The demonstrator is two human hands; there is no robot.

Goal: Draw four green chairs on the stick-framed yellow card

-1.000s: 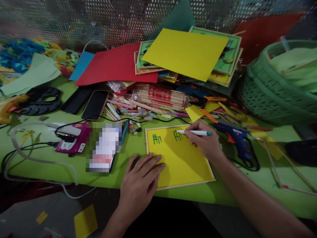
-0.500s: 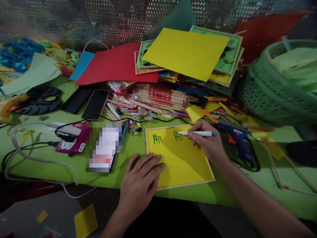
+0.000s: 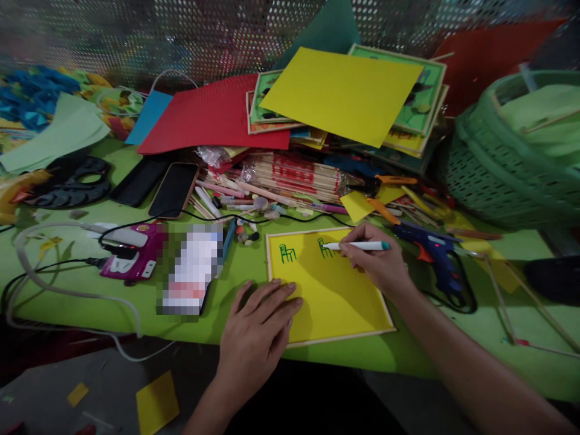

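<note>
A yellow sheet (image 3: 335, 302) edged with thin wooden sticks lies in front of me. Green chair-like drawings mark it, one at the upper left (image 3: 287, 254) and another (image 3: 325, 248) to its right. My right hand (image 3: 378, 260) pinches a white marker (image 3: 367, 246) with a teal end, its tip at the right-hand drawing. Flat on the sheet's lower left edge rests my left hand (image 3: 260, 320), fingers stretched out and holding nothing.
A blue glue gun (image 3: 441, 257) lies right of the sheet, near a green basket (image 3: 507, 163). To the left are a lit phone (image 3: 193, 266) and a magenta power strip (image 3: 136, 257). Bundled sticks (image 3: 294, 175) and a loose yellow sheet (image 3: 344, 90) are behind.
The right hand and marker have shifted slightly left and a little down by the right-hand drawing. My left hand stays in place.
</note>
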